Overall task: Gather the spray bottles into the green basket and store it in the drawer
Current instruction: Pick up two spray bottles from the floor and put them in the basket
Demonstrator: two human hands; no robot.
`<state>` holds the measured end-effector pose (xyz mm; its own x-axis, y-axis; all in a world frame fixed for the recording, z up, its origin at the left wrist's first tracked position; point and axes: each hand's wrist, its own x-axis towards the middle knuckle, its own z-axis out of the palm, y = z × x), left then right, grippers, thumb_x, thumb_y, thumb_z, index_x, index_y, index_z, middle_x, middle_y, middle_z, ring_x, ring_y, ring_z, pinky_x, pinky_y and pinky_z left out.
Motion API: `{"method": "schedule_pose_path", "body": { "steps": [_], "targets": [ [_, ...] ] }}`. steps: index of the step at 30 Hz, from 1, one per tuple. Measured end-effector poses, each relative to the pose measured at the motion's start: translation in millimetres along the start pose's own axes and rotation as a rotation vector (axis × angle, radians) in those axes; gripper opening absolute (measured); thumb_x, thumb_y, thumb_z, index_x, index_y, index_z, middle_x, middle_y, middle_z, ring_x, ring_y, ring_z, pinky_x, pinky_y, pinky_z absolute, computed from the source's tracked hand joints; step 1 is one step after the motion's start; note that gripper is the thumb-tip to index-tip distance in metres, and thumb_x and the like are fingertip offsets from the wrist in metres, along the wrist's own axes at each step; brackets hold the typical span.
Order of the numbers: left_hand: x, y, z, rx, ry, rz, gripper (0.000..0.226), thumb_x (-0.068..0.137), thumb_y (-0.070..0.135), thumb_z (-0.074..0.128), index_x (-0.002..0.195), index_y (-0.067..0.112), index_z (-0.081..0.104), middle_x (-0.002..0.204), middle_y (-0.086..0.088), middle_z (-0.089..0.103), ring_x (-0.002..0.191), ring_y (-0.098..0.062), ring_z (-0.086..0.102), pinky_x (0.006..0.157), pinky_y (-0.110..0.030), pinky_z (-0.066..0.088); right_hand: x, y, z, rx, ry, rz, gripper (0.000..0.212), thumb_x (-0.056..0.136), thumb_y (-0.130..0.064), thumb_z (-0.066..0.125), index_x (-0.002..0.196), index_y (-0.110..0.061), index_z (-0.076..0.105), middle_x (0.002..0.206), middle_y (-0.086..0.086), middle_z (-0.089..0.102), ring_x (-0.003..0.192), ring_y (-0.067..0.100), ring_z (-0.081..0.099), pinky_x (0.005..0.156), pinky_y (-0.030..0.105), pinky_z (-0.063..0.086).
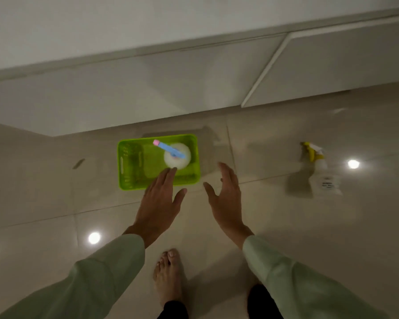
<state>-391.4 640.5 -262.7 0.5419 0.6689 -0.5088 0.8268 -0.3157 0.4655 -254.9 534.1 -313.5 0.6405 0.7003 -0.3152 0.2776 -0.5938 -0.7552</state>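
1. Sitting on the floor just in front of the cabinet, the green basket (134, 166) holds one white spray bottle (177, 155) with a blue trigger and pink nozzle, standing upright in the right half; the left half of the basket is free.
2. A second spray bottle (321, 174), clear with a yellow trigger head, stands on the tiles well apart to the right of the basket, so the gathering looks only partly done.
3. Both hands are empty with fingers spread: the left hand (158, 201) hovers over the basket's near rim, fingertips close to the white bottle, and the right hand (227, 199) hangs just beside the basket's right corner, grasping nothing.
4. My judgement is that the next step is fetching the yellow-trigger bottle; the right hand is the nearer one. Gripping it round the neck below the trigger should keep it upright and avoid an accidental squirt, and setting it in the free left half avoids knocking the white bottle over.
5. Glossy pale floor tiles (55, 203) mirror ceiling lights, and may be slippery for the bare foot (168, 277) seen below.
6. Pale handleless cabinet fronts (332, 65) run along the top; which one is the drawer I cannot tell, and none appears open.
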Motion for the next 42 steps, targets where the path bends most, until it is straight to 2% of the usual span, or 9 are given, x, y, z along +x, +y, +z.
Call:
{"method": "schedule_pose_path", "body": {
  "steps": [4, 8, 10, 12, 20, 25, 32, 36, 42],
  "targets": [
    [-3, 82, 16, -0.013, -0.025, 0.091, 0.064, 0.100, 0.040, 0.048, 0.154, 0.015, 0.027, 0.161, -0.005, 0.030, 0.150, -0.022, 0.026, 0.120, -0.035, 0.023, -9, 28, -89, -0.023, 0.138, 0.075, 0.057, 0.097, -0.031, 0.063, 0.148, -0.018, 0.040, 0.149, -0.001, 0.046, 0.137, 0.018, 0.044, 0.111, 0.037, 0.042],
    [14, 164, 44, -0.014, -0.046, 0.194, 0.061, 0.099, 0.037, 0.050, 0.152, 0.013, 0.031, 0.158, -0.007, 0.035, 0.146, -0.024, 0.033, 0.119, -0.040, 0.029, 6, 76, -175, -0.062, 0.310, 0.223, 0.058, 0.093, -0.030, 0.069, 0.143, -0.012, 0.046, 0.141, 0.007, 0.053, 0.133, 0.026, 0.046, 0.108, 0.035, 0.040],
    [29, 195, 66, -0.007, -0.061, 0.231, 0.061, 0.100, 0.037, 0.049, 0.152, 0.013, 0.030, 0.158, -0.008, 0.035, 0.147, -0.024, 0.032, 0.120, -0.040, 0.028, 22, 107, -206, -0.095, 0.328, 0.300, 0.064, 0.090, -0.031, 0.073, 0.143, -0.008, 0.047, 0.141, 0.012, 0.052, 0.133, 0.032, 0.046, 0.109, 0.043, 0.041],
    [47, 217, 93, 0.006, -0.086, 0.253, 0.061, 0.100, 0.039, 0.047, 0.153, 0.015, 0.028, 0.160, -0.007, 0.032, 0.148, -0.024, 0.029, 0.121, -0.040, 0.026, 40, 140, -225, -0.170, 0.316, 0.346, 0.069, 0.085, -0.035, 0.077, 0.140, -0.005, 0.048, 0.139, 0.015, 0.053, 0.129, 0.036, 0.048, 0.105, 0.049, 0.043],
    [121, 245, 195, 0.081, -0.144, 0.290, 0.063, 0.100, 0.038, 0.047, 0.154, 0.013, 0.025, 0.160, -0.009, 0.029, 0.147, -0.027, 0.029, 0.120, -0.041, 0.027, 122, 254, -238, -0.340, 0.147, 0.481, 0.084, 0.076, -0.056, 0.075, 0.140, -0.013, 0.042, 0.142, 0.012, 0.047, 0.132, 0.036, 0.044, 0.103, 0.047, 0.038],
    [145, 233, 221, 0.096, -0.133, 0.292, 0.063, 0.099, 0.037, 0.048, 0.153, 0.013, 0.026, 0.158, -0.007, 0.032, 0.144, -0.027, 0.034, 0.116, -0.041, 0.030, 158, 285, -231, -0.345, 0.043, 0.541, 0.060, 0.076, -0.041, 0.073, 0.127, -0.016, 0.052, 0.126, 0.010, 0.060, 0.120, 0.036, 0.056, 0.085, 0.040, 0.045],
    [117, 224, 189, 0.084, -0.130, 0.258, 0.064, 0.100, 0.038, 0.047, 0.154, 0.014, 0.023, 0.159, -0.006, 0.029, 0.144, -0.027, 0.033, 0.117, -0.041, 0.028, 129, 242, -223, -0.122, 0.165, 0.562, 0.047, 0.071, -0.032, 0.075, 0.112, -0.021, 0.055, 0.097, -0.001, 0.060, 0.101, 0.031, 0.063, 0.072, 0.033, 0.038],
    [85, 219, 131, 0.043, -0.069, 0.250, 0.063, 0.100, 0.038, 0.047, 0.154, 0.014, 0.024, 0.159, -0.007, 0.030, 0.145, -0.026, 0.031, 0.119, -0.042, 0.028, 97, 174, -225, 0.053, 0.183, 0.473, 0.046, 0.071, -0.026, 0.076, 0.109, -0.021, 0.051, 0.094, -0.002, 0.065, 0.094, 0.030, 0.065, 0.076, 0.041, 0.052],
    [18, 181, 22, -0.033, 0.058, 0.202, 0.061, 0.099, 0.036, 0.051, 0.152, 0.013, 0.031, 0.157, -0.011, 0.036, 0.146, -0.026, 0.032, 0.119, -0.036, 0.024, 52, 42, -215, 0.264, 0.128, 0.294, 0.025, 0.088, -0.025, 0.068, 0.107, -0.016, 0.054, 0.093, -0.005, 0.063, 0.086, 0.014, 0.064, 0.076, 0.041, 0.051]
  ]
}}
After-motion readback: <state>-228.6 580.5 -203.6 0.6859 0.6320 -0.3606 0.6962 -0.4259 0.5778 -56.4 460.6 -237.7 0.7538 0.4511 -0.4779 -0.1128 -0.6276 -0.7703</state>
